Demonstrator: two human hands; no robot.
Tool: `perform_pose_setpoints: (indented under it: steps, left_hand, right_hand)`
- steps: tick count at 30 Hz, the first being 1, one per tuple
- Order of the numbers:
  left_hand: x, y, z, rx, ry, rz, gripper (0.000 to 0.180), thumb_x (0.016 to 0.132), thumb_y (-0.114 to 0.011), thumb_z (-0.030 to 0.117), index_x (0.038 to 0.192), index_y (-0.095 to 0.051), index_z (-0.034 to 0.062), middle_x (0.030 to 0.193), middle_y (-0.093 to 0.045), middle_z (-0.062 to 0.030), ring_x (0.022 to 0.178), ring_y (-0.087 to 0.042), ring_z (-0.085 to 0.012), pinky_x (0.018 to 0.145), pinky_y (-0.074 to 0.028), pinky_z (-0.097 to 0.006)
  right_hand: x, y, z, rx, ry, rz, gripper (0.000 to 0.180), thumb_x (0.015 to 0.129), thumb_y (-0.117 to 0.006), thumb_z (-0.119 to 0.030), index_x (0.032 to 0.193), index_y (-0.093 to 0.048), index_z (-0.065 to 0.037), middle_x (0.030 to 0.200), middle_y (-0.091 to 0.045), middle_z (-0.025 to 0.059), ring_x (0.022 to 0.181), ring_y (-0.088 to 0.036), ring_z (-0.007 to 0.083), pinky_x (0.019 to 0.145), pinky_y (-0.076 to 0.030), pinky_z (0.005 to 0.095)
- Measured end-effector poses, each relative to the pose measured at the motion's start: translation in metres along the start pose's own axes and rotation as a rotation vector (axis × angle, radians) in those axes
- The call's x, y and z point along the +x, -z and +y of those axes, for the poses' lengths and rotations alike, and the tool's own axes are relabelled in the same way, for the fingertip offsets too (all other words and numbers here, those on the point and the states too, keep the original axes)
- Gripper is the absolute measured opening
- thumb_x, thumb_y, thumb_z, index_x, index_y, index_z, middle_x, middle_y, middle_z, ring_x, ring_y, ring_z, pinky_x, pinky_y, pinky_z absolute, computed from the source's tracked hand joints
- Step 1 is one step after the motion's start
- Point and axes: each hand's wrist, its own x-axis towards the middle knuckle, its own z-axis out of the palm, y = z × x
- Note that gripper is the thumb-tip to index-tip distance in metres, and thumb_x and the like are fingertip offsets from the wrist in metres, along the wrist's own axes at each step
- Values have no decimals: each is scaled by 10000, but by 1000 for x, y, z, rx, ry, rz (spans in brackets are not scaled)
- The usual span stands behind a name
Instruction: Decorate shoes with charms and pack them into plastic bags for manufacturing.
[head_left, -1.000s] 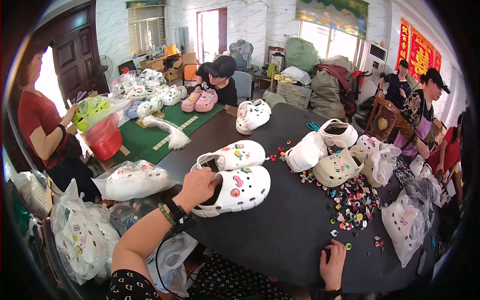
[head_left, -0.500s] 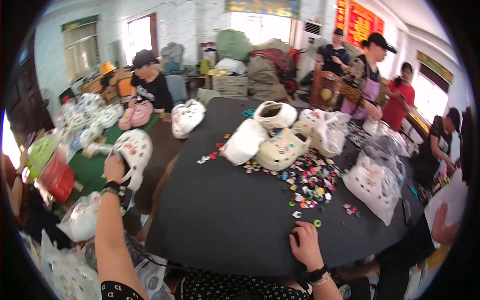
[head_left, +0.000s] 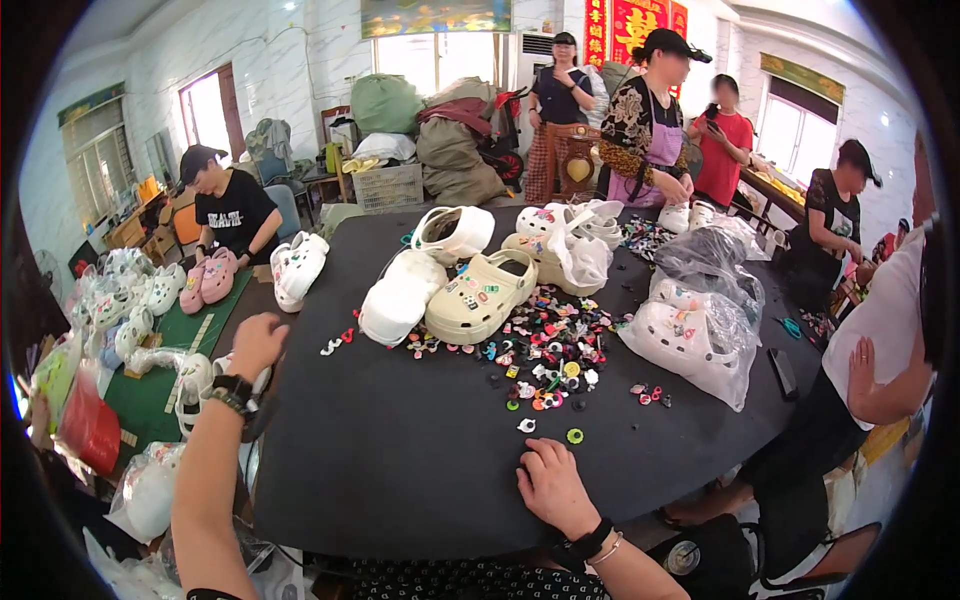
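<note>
My left hand [head_left: 258, 345] is raised over the table's left edge with its fingers apart, holding nothing. Just beyond it sits a pair of white clogs [head_left: 299, 270]; part of another white clog [head_left: 226, 366] shows beside my wrist. My right hand [head_left: 558, 488] rests on the black table [head_left: 370, 450], fingers spread and empty. A white shoe charm [head_left: 527, 426] and a green round charm [head_left: 574, 436] lie just past its fingertips. Further off, a beige clog [head_left: 481, 300] decorated with charms sits against a white clog [head_left: 403, 298], beside a pile of colourful charms [head_left: 560, 345].
Bagged white clogs [head_left: 690, 335] and a black oblong object [head_left: 783, 374] lie at the right. On the left, a green mat [head_left: 215, 330] carries more clogs and bags. Several people work around the room; one sits by pink clogs [head_left: 208, 280], another stands close at my right.
My left hand has let go of the white clog it held and moved towards the table's edge. The view has swung right; my right hand stays on the table.
</note>
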Motion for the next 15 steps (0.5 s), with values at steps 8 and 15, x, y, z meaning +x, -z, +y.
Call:
perform_pose_setpoints:
  steps: [8, 15]
  left_hand:
    - [63, -45, 243, -153, -505, 30, 303, 829, -708, 233, 1025, -626, 17, 1032, -652, -171, 1034, -586, -365, 937, -451, -447]
    - [92, -130, 342, 36, -781, 68, 592, 788, -758, 392, 1216, -576, 26, 1181, -631, -172, 1200, -531, -340, 1062, -362, -483]
  right_hand:
    - [-2, 1, 3, -13, 6, -19, 244, 856, -651, -164, 1040, -585, -18, 1232, -557, 180, 1193, -501, 359, 976, -423, 465]
    - [2, 13, 1, -34, 22, -64, 271, 876, -632, -199, 1064, -570, -14, 1251, -557, 195, 1185, -511, 372, 954, -435, 452]
